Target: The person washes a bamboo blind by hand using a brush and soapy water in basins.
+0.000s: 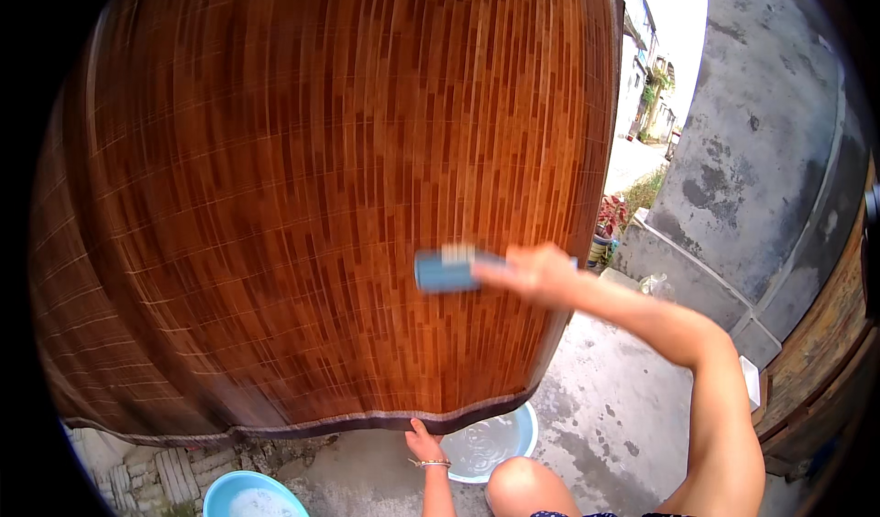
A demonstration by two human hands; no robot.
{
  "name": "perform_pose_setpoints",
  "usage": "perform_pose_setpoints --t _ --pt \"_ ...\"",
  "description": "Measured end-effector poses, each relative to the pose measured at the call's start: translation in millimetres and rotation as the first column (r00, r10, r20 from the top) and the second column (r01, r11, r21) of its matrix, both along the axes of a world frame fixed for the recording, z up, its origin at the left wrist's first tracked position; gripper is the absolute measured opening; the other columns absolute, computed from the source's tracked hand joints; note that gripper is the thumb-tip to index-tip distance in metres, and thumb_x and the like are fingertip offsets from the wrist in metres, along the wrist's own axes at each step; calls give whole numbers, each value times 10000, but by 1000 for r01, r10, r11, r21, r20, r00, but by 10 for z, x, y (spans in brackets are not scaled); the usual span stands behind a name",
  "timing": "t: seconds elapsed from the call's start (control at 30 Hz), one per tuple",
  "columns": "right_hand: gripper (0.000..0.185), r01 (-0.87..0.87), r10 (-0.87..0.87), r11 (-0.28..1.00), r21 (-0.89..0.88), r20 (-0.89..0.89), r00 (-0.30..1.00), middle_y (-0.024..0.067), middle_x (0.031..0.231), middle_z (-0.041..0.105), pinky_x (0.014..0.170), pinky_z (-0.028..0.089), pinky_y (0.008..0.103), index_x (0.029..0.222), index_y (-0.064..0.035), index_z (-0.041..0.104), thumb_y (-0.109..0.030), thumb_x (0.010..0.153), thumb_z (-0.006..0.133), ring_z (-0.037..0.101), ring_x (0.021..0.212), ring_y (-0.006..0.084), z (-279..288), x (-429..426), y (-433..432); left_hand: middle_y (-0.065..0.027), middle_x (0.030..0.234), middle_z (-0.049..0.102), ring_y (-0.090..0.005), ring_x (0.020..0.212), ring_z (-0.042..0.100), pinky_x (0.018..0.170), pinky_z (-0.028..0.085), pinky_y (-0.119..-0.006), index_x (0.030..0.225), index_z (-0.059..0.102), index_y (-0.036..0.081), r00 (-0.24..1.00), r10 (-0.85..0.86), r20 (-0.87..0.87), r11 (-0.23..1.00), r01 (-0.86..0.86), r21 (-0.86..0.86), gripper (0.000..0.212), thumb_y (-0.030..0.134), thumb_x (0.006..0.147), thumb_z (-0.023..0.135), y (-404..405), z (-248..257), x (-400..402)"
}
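Note:
A large brown bamboo mat (pixel 330 173) hangs before me, its dark cloth border (pixel 330 426) running along the bottom. My left hand (pixel 422 441) grips that lower border, thumb on the front and the fingers hidden behind. In my right hand (pixel 533 273) is a blue scrub brush (pixel 447 271) with pale bristles, blurred by motion. The brush is in front of the right half of the mat; I cannot tell whether it touches the surface. Under the border, partly covered by the mat, stands a light blue basin (pixel 528 429) of water.
A second blue basin (pixel 218 493) with suds sits at the lower left. Concrete floor (pixel 584 393) with wet patches lies below. To the right are a grey wall (pixel 756 139), a wooden board (pixel 818 324) and a potted red-leaved plant (pixel 610 216). My knee (pixel 529 486) is beside the water basin.

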State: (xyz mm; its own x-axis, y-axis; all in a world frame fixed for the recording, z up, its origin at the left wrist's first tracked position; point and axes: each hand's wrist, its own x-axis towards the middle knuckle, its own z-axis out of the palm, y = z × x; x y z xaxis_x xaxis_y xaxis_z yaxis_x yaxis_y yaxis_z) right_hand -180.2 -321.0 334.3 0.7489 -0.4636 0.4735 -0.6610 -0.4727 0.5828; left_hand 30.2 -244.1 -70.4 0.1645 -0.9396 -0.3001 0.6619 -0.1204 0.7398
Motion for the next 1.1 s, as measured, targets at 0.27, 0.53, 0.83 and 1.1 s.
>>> perform_pose_setpoints --t 0.27,0.53,0.83,1.1 --pt "318 43 64 960 -276 366 928 110 776 653 300 416 190 1261 -168 532 -216 953 471 472 391 81 1883 -414 -667 -51 786 569 -150 624 587 547 561 -324 876 436 70 1000 -8 1 999 8 38 333 390 957 482 31 131 -71" --pt "456 -43 72 991 -130 222 972 38 644 487 353 429 272 1370 -232 397 -120 932 455 503 471 145 386 -87 -371 -54 819 595 -152 665 616 582 572 -330 873 438 75 999 40 -26 999 -39 14 346 408 945 500 18 194 -37" --pt "351 145 11 954 -263 514 858 154 832 597 562 505 287 1263 -208 539 -150 917 542 629 668 184 1828 -288 -502 -81 969 612 -213 773 639 616 574 -387 1064 472 63 996 -92 8 992 91 85 293 331 953 509 46 -17 115" --pt "383 -63 151 954 -294 286 946 109 791 596 428 502 271 1296 -192 509 -108 922 504 610 553 168 1442 811 -640 -69 1113 545 -248 1038 526 899 445 -475 1145 469 95 838 227 -497 964 -267 -9 322 228 893 618 -46 521 908"
